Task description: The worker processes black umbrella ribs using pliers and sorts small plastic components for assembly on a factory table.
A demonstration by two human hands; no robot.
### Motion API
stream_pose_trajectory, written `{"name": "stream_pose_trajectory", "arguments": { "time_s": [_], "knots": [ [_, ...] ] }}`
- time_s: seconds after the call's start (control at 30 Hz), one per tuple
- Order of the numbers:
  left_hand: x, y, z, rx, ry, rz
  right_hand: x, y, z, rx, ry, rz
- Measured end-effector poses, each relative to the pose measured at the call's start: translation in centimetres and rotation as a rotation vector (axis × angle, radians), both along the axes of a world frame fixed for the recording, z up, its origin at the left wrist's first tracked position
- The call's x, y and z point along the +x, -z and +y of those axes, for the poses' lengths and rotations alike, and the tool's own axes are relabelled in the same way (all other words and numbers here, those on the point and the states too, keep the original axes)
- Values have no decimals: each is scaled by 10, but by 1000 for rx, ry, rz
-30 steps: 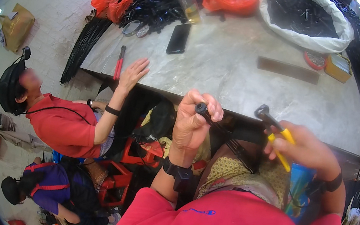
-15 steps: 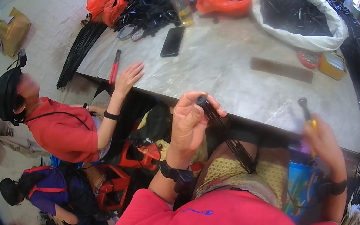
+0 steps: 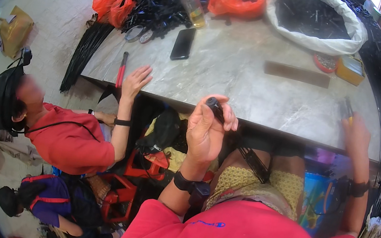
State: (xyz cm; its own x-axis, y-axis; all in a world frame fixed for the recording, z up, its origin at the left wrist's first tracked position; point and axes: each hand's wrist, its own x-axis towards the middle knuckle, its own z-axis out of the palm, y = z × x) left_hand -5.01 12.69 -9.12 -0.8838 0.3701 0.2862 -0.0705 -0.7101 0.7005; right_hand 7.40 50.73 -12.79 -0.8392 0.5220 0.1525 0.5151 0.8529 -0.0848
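In the head view, near the clock's centre, the left hand clasps the round black end of a thin-ribbed frame; its ribs run toward five o'clock, to the yellow shorts. At three o'clock, the right hand is above the table, yellow-handled pliers at its fingers; from blur, I cannot tell if it grips them. In my judgement, a steady left clasp and gathered ribs would serve well.

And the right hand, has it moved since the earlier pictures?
Yes. Judged against the brown bar on the table, the right hand has moved to the right and farther forward.
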Motion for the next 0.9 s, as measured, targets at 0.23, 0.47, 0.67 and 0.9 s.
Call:
{"name": "stream_pose_trajectory", "arguments": {
  "time_s": [0.23,0.47,0.67,0.9],
  "knots": [
    [2,-1,0,27,11,-11,-2,-2,-3,15,-35,34],
    [2,-4,5,29,17,-9,-4,-27,-22,-556,-161,131],
    [2,-4,8,-4,-13,1,-16,-71,-72,-1080,-278,12],
    [7,-6,16,-62,-27,49,-26,-113,-123,-1423,-650,-88]
  ]
}}
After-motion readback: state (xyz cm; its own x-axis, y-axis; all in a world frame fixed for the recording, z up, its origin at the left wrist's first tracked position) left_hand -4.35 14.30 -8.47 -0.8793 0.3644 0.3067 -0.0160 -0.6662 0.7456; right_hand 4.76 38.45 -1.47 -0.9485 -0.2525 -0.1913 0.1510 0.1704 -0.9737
